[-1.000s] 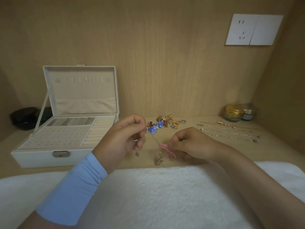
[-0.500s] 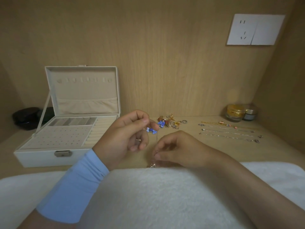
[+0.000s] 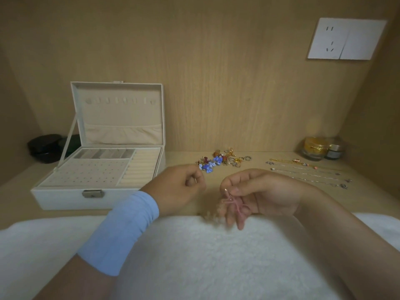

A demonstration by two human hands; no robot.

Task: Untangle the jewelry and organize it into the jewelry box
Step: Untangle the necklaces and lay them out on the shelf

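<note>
Earring (image 3: 234,201) in right hand (image 3: 266,191), jewelry box (image 3: 65,199), chains (image 3: 307,173)

A smooth light-blue fabric band (image 3: 121,230) wraps the left forearm just above the wrist.

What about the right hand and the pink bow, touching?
Touching. The head view shows the right hand pinching the pink bow at its top between thumb and finger.

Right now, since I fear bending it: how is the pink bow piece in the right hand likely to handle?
The pink bow piece hangs from the right hand's grip with its loops holding shape, so it is probably stiffish, not floppy. Small and thin, it is likely very light. Its loops might snag the fluffy towel.
</note>
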